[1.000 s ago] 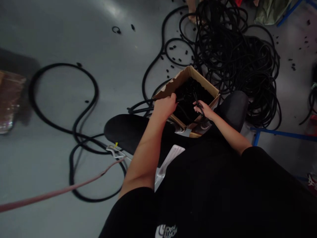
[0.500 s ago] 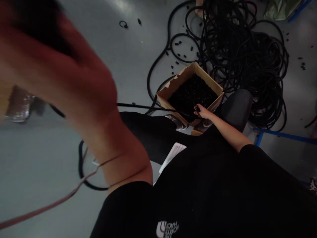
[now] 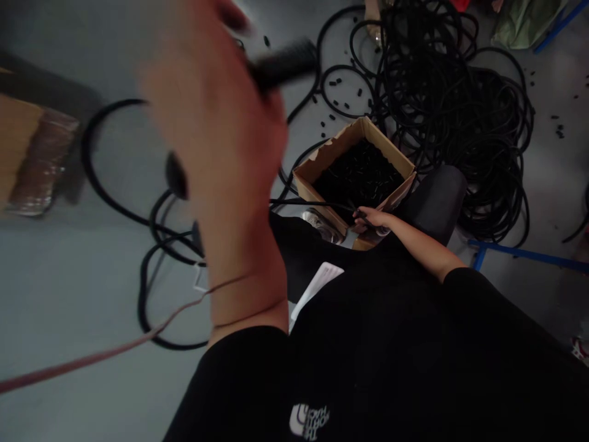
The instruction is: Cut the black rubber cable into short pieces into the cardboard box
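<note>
Left hand (image 3: 225,110): raised, blurred, apparently closed round a black piece (image 3: 289,61), type not determinable. Right of it: a slim black hose (image 3: 306,202), running from behind the left forearm over the carton (image 3: 389,149) to the right hand (image 3: 372,217). Hose judged light, flexible, rubbery, not fragile; best gripped just left of the right hand, whose fingers curl on a small dark object (image 3: 363,216), indistinct.
</note>
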### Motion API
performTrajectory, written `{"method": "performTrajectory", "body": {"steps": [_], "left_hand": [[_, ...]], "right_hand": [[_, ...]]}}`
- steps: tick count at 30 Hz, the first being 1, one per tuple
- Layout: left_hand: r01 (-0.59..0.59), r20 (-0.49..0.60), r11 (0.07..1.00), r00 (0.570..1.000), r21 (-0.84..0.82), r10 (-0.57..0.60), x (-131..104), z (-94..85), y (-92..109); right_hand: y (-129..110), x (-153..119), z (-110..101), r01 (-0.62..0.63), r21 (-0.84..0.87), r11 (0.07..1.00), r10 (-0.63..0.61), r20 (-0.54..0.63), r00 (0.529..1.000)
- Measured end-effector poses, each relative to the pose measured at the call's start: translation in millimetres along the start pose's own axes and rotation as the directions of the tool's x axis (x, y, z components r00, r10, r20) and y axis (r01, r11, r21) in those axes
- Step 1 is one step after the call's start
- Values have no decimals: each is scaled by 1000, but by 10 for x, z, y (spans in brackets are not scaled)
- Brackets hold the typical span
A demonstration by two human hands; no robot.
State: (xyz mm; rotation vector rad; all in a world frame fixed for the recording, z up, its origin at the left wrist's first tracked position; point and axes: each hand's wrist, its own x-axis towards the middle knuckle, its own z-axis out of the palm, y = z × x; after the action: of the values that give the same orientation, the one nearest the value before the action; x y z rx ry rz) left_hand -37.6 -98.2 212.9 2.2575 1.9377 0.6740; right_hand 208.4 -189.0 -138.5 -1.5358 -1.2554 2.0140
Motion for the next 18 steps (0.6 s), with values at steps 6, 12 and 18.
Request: {"method": "performTrajectory", "body": {"steps": [6,12,18], "left_hand": [[-176,572,984,803,-42,168,-214,1398,222],[-234,783,972,605,1,145,-879,2229,-39],[-218,755,974,629,-57,184,-953,2199,-155]], "right_hand": [[-330,-135,-200,100,412,906,59,-355,933],[-406,-243,-287,193,457,869,27,-432,902],[-385,-28,-225,169,438,883,84,-503,860]]}}
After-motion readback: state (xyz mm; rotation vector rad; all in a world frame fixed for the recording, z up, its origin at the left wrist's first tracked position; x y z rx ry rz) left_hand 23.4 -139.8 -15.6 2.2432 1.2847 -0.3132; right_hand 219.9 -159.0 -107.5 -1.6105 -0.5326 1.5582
